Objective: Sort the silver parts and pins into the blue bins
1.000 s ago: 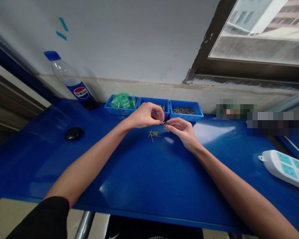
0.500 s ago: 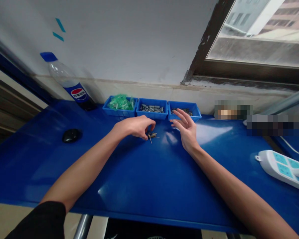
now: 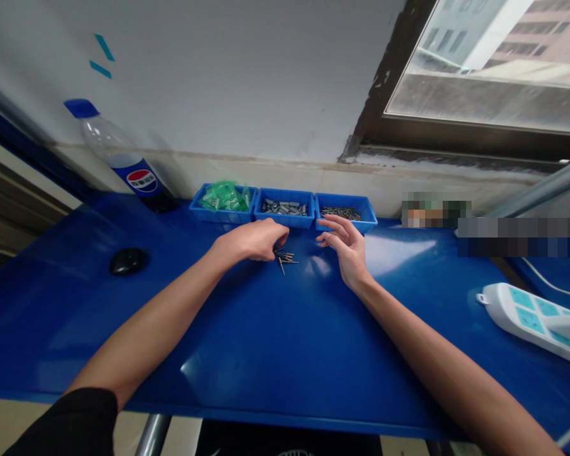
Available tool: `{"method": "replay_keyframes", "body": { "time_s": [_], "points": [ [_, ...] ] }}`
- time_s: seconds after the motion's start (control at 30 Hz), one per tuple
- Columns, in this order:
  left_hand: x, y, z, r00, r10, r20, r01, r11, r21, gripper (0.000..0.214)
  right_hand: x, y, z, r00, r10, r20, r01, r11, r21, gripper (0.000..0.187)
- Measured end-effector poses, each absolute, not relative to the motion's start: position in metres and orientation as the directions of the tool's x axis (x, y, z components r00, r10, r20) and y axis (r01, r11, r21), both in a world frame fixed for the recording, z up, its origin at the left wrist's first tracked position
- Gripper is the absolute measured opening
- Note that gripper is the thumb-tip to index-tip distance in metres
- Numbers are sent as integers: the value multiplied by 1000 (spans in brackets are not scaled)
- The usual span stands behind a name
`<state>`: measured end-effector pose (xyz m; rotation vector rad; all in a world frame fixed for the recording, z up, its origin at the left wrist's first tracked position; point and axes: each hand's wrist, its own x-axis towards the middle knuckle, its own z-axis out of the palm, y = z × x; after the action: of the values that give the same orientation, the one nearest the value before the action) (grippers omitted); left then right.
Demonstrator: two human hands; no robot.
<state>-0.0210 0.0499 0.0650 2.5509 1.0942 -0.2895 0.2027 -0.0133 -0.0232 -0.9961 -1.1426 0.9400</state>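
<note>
My left hand is bent down over a small pile of thin brass-coloured screws on the blue table. Its fingers are curled together at the left edge of the pile, and whatever they pinch is hidden. To the right of the pile, my right hand hovers with its fingers apart and nothing in them. Just behind it stands a blue bin of similar screws. The middle bin holds grey metal or plastic plugs. Green plastic bags fill the left bin.
At the back left stands a cola bottle, with a black computer mouse in front of it. A white power strip lies at the right. The wall rises behind the bins, and a window frame is at upper right.
My view has swung slightly right. The right hand has drawn back a little from the right bin, whose screws show more fully. The left hand stays at the pile, its fingers curled.
</note>
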Motion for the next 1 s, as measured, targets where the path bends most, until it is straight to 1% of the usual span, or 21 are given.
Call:
{"method": "replay_keyframes", "body": {
  "time_s": [0.13,0.27,0.37,0.43,0.6,0.67,0.73,0.8,0.9,1.0],
  "points": [
    [-21,54,66,718,674,-171,692,-670,268,29,203,-12,-25,160,950,268,-83,283,-955,30],
    [-15,53,69,785,619,-20,584,-729,357,21,203,-13,-24,117,962,245,-42,252,-967,27],
    [-10,51,70,814,576,72,509,-767,391,21,202,-14,-22,91,966,241,-33,245,-969,26],
    [-8,50,68,814,571,108,486,-770,414,22,201,-14,-22,89,966,244,-32,248,-968,26],
    [-7,50,62,770,623,138,472,-702,534,22,202,-14,-22,90,964,249,-34,253,-967,26],
    [-7,50,60,755,642,137,476,-679,559,26,202,-14,-21,69,967,245,-41,248,-968,29],
    [-6,48,60,746,653,131,492,-674,551,33,201,-15,-19,33,973,227,-40,229,-973,33],
    [-6,46,61,745,656,121,518,-683,515,31,199,-16,-16,4,979,204,-35,204,-978,34],
    [-4,44,62,749,655,97,550,-697,461,27,197,-16,-14,-19,983,180,-32,180,-983,29],
    [-2,43,61,755,651,83,555,-701,449,27,197,-15,-15,-23,985,170,-31,170,-985,27]
  ]
}}
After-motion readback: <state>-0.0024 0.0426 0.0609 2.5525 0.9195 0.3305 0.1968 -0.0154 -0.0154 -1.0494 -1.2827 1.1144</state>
